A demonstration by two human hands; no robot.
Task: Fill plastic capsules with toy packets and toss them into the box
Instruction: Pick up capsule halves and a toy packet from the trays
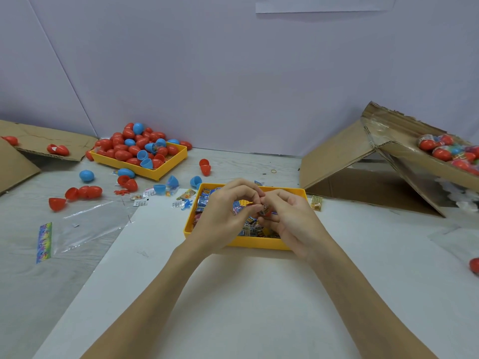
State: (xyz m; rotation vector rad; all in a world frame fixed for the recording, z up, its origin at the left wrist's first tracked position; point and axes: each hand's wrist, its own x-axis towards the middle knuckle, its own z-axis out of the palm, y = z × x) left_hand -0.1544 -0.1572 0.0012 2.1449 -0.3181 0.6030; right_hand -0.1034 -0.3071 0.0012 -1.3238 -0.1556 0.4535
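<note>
While our hands meet over the packet tray, we work a small red plastic capsule [266, 211].

We pinch the capsule, a printed packet at its mouth, between the curled fingers of our left hand [223, 216] and right hand [291, 218], just above the yellow rectangular plastic tray of toy packets [259, 242] on the table [246, 294]. Far right, the tilted brown cardboard box [404, 156] holds filled capsules; far left, another yellow tray [160, 173] is heaped with red and blue capsules.

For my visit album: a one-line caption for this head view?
Both hands press a packet into a red capsule above a yellow tray of packets.
</note>
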